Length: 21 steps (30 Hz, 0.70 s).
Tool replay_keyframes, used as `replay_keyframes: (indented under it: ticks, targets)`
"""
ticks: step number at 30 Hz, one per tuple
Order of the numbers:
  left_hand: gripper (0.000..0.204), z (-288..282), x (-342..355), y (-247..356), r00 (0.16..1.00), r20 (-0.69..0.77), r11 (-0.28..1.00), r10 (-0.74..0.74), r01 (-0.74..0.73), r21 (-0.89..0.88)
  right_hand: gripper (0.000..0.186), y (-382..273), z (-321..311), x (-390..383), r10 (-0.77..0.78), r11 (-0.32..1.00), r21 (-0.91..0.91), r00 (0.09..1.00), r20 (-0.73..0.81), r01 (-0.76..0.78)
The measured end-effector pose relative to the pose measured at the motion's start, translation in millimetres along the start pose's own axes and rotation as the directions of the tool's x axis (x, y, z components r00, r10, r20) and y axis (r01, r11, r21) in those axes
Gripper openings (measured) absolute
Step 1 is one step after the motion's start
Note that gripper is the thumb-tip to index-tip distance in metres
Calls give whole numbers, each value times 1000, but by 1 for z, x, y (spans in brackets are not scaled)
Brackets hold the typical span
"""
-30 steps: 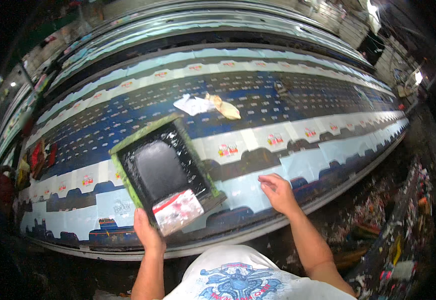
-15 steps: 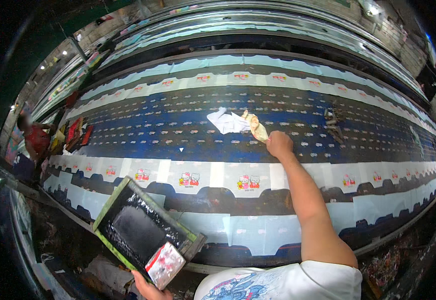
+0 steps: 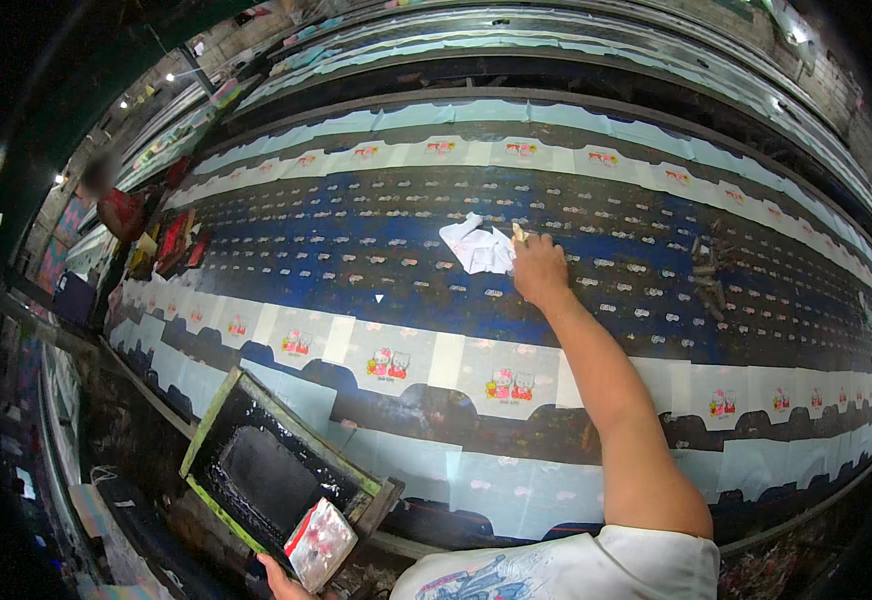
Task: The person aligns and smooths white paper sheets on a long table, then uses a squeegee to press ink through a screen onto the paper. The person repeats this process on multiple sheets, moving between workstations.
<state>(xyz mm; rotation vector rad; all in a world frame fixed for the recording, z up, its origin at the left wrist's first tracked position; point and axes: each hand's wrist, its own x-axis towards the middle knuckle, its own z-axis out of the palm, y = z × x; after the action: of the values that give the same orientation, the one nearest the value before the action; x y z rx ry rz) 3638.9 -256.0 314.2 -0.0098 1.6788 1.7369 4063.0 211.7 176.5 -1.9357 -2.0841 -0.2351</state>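
Observation:
My left hand point(image 3: 284, 580), partly cut off by the lower edge, grips the near corner of a screen printing frame point(image 3: 218, 405). This frame has green-edged sides and a black, wet-looking mesh, and is held tilted over the table's near edge. A whitish, ink-stained block point(image 3: 324, 548) with a red edge rests in its lower corner, beside my left fingers. Stretched far across the table, my right hand point(image 3: 541, 268) is closed round a cream-coloured rag point(image 3: 519, 233), mostly hidden by the fingers. Directly left of that hand, a crumpled white cloth point(image 3: 478, 246) lies on the dark tabletop.
Printed pale fabric pieces point(image 3: 386, 355) line the long table's near side, with another row point(image 3: 441, 150) along the far side. Dark sticks or scraps point(image 3: 708, 275) lie to the right. At far left, a person in red point(image 3: 121, 212) stands by red and yellow objects point(image 3: 178, 243).
My right hand has moved slightly up and left, and the rag has bunched up in it, next to the white cloth. The printing frame has shifted slightly down and left in view.

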Motion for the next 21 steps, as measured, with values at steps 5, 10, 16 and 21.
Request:
replay_keyframes:
  ticks: [5, 10, 16, 21]
  targets:
    - [71, 0, 1, -4, 991, 121, 999, 49, -50, 1, 20, 36, -19, -22, 24, 988, 147, 996, 87, -37]
    - [65, -5, -3, -1, 993, 41, 994, 112, -112, -16, 21, 81, -69, -52, 336, 596, 795, 934, -123, -110]
    - [44, 10, 11, -6, 943, 328, 988, 54, -3, -154, 28, 19, -121, -173, 134, 118, 968, 969, 207, -223]
    - [45, 20, -4, 8, 806, 590, 986, 52, 51, -157, 33, -144, -146, -240, -180, -565, 745, 934, 309, -355]
